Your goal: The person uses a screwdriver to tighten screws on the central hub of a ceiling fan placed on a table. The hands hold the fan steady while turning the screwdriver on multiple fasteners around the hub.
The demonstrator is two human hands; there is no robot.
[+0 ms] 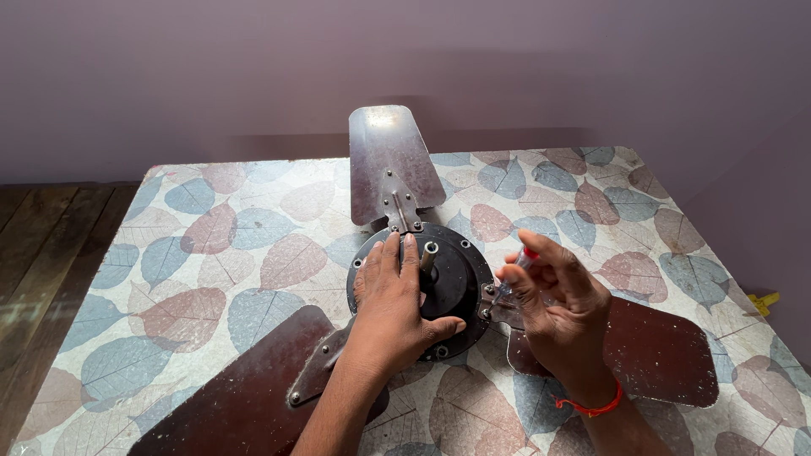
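Note:
A dark ceiling fan lies on the table, its round black motor housing [460,274] in the middle with a short shaft [429,253] standing up. Three brown blades reach out: one to the back [390,156], one to the front left [249,384], one to the right [659,350]. My left hand [393,304] lies flat on the housing, thumb spread to the right. My right hand [553,308], with a red thread on the wrist, pinches a small screwdriver [517,272] with a clear shaft and red cap, its tip down at the right blade's bracket [492,295].
The table [211,245] wears a cloth printed with blue and pink leaves. A dark wooden floor [38,245] lies to the left, and a purple wall stands behind. A small yellow object [763,301] shows past the table's right edge.

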